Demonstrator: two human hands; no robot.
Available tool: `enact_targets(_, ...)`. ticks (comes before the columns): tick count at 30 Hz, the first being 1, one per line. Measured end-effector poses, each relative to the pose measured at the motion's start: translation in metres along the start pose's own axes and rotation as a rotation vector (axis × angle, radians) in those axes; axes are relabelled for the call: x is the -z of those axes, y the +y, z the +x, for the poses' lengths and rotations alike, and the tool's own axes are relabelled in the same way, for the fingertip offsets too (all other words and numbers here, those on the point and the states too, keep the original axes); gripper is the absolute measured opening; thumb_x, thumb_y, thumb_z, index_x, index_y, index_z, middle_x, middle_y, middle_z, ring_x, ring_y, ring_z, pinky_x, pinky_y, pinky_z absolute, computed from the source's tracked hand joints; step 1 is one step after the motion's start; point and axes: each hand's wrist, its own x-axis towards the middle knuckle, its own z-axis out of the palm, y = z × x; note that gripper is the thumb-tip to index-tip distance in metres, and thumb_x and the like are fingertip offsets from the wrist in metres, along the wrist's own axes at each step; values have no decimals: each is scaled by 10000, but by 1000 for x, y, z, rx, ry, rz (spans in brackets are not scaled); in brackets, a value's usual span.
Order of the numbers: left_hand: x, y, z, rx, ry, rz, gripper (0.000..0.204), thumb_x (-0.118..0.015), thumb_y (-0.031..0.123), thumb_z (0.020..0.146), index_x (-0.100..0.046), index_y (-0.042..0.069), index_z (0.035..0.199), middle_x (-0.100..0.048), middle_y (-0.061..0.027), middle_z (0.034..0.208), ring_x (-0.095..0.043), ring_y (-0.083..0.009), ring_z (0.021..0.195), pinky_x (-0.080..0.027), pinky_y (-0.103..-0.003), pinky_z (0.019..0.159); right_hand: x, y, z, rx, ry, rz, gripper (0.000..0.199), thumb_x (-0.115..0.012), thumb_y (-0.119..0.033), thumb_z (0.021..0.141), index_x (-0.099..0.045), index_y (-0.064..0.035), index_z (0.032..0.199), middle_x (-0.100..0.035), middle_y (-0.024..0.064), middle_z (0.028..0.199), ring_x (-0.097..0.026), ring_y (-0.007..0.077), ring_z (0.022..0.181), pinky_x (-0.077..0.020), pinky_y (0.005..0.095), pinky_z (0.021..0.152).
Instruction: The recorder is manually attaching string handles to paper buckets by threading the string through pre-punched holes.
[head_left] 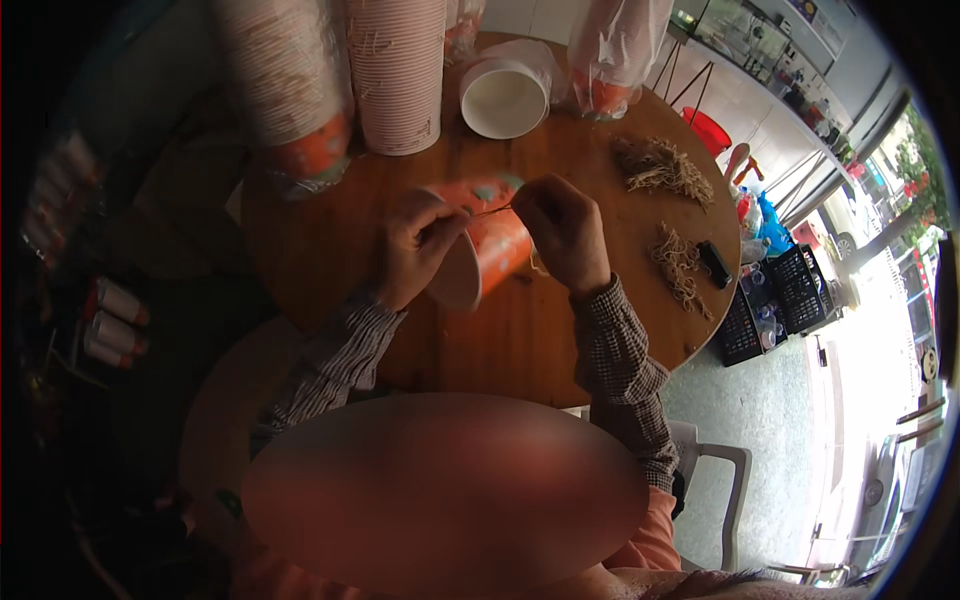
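An orange paper tub [502, 248] with pale patches lies tilted on its side on the round wooden table [430, 355], its white rim toward my left. Just over it, a thin piece of string [490, 211] stretches between my two hands. My left hand [412, 245] is closed, with thumb and finger pinching one end beside the tub's rim. The other end is pinched by my right hand [563, 228], closed at the tub's right side. A loose bit of string shows below the right hand. The tub is partly hidden behind both hands and slightly blurred.
Tall stacks of paper tubs [395, 80] stand at the back left, one in clear plastic [290, 90]. A white-mouthed tub [505, 103] and another bagged stack [615, 60] are behind. String bundles [665, 170] and a small black object [714, 264] lie at the right edge.
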Motion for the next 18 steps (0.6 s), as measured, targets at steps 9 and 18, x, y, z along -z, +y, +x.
enact_targets(9, 55, 106, 21, 180, -161, -48, 237, -639, 95, 870, -634, 10, 1091, -662, -24, 818, -553, -34, 678, -455, -195, 578, -11, -70, -9, 326, -5, -55, 31, -615, -28, 807, -623, -38, 835, -590, 99, 818, -608, 219, 727, -483, 310, 659)
enact_targets(18, 27, 71, 32, 631, -312, -685, 148, -637, 119, 869, -659, -10, 937, -650, -30, 820, -583, -72, 731, -476, -208, 680, -4, -71, -13, 313, -113, -160, 54, -605, -37, 832, -627, 1, 864, -599, 69, 807, -564, 116, 710, -471, 260, 654)
